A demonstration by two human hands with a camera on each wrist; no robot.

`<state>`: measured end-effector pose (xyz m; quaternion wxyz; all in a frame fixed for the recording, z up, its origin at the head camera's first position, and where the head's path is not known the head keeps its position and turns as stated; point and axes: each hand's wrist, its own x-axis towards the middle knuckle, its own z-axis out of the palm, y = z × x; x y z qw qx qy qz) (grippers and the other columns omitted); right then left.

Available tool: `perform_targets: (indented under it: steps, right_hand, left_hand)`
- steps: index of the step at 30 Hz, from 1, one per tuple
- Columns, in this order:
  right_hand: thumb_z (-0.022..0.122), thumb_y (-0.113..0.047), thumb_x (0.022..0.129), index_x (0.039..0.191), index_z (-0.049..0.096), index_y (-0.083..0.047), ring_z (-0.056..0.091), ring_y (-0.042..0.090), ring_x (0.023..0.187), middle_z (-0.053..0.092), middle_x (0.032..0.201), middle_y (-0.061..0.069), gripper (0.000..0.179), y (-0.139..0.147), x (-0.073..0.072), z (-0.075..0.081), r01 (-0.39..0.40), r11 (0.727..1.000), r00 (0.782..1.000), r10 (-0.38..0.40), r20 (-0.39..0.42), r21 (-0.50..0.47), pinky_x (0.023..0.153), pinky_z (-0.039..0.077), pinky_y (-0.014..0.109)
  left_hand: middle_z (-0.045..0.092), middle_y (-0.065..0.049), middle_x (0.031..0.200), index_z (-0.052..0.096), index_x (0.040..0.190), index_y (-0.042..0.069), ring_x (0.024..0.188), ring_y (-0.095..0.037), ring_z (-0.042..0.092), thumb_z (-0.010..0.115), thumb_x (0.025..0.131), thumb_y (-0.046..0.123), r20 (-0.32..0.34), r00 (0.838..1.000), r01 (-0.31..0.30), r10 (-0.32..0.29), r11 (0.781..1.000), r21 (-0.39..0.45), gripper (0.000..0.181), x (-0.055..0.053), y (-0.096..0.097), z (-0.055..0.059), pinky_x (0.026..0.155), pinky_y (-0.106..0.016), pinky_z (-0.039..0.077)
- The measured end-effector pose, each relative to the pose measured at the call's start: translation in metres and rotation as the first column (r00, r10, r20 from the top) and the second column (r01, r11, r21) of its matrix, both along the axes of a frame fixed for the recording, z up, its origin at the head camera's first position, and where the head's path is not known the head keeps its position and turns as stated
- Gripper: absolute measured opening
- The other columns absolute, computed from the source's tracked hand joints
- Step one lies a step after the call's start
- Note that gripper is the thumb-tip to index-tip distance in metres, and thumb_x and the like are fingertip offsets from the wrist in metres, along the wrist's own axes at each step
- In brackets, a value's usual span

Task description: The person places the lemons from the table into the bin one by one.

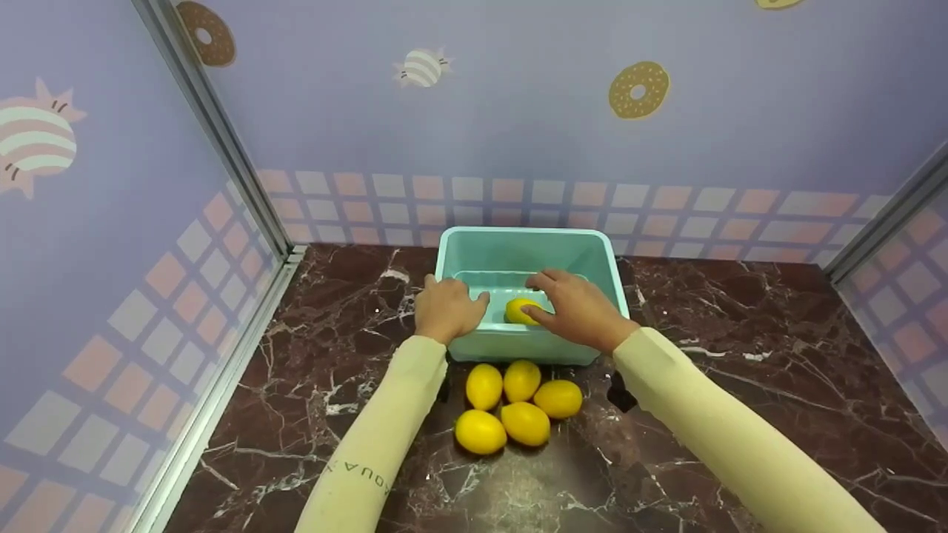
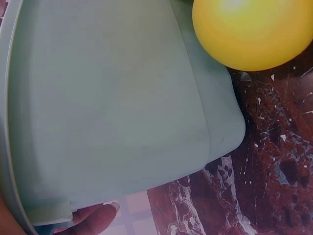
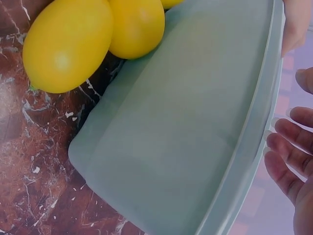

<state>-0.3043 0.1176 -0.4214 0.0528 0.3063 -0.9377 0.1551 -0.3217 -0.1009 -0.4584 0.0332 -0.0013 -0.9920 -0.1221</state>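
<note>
Turquoise bin: left hand grips its left rim; right hand, loosely spread, holds nothing over its interior; lemon inside; five lemons before near wall; marbled tabletop either side.

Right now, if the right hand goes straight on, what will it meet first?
Probably the lemon in the tub; depth is unclear, so the right hand may pass above it.

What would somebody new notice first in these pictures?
Probably the five bright yellow fruits, bunched on the dark tabletop in front of the mint-green tub. Another yellow fruit lies inside the tub, near the right hand. Behind it all, donut and candy pictures decorate the purple wall.
</note>
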Motion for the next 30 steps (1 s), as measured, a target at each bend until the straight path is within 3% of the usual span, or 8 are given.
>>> perform_targets:
  steps: [8, 15, 21, 30]
  right_hand:
    - [0.059, -0.040, 0.095, 0.124, 0.059, -0.013, 0.064, 0.025, 0.102, 0.063, 0.117, 0.007, 0.039, 0.001, 0.005, -0.004, -0.019, 1.000, 1.000, 0.019, -0.019, 0.010, 0.086, 0.053, 0.043]
    - [0.058, -0.040, 0.096, 0.124, 0.058, -0.014, 0.064, 0.021, 0.095, 0.063, 0.118, 0.006, 0.039, 0.003, 0.008, -0.004, -0.015, 1.000, 1.000, 0.015, -0.001, 0.001, 0.080, 0.054, 0.041]
    - [0.060, -0.038, 0.095, 0.122, 0.059, -0.014, 0.064, 0.021, 0.093, 0.063, 0.116, 0.007, 0.037, 0.004, 0.012, -0.005, -0.041, 0.999, 0.999, 0.041, -0.035, -0.016, 0.078, 0.054, 0.040]
    - [0.060, -0.038, 0.095, 0.121, 0.060, -0.013, 0.063, 0.025, 0.104, 0.063, 0.117, 0.007, 0.037, 0.004, 0.018, -0.006, -0.064, 0.998, 0.997, 0.063, -0.054, -0.017, 0.084, 0.053, 0.043]
  left_hand:
    - [0.068, -0.011, 0.105, 0.072, 0.096, 0.009, 0.111, -0.036, 0.052, 0.044, 0.093, 0.056, 0.000, 1.000, -0.005, 0.005, 1.000, -0.004, 0.054, 0.000, 0.001, 0.000, 0.083, -0.052, 0.050]
    - [0.069, -0.011, 0.104, 0.072, 0.095, 0.009, 0.112, -0.037, 0.053, 0.046, 0.094, 0.055, -0.004, 1.000, -0.002, 0.002, 1.000, 0.012, 0.053, 0.001, 0.001, 0.001, 0.083, -0.053, 0.050]
    - [0.068, -0.011, 0.109, 0.072, 0.102, 0.010, 0.114, -0.037, 0.052, 0.043, 0.094, 0.057, 0.016, 1.000, -0.001, 0.001, 1.000, -0.004, 0.055, 0.001, 0.001, 0.002, 0.084, -0.053, 0.050]
    - [0.068, -0.012, 0.109, 0.071, 0.103, 0.009, 0.112, -0.037, 0.052, 0.042, 0.094, 0.056, 0.013, 1.000, 0.001, -0.001, 1.000, -0.010, 0.056, 0.001, 0.001, 0.003, 0.084, -0.053, 0.050]
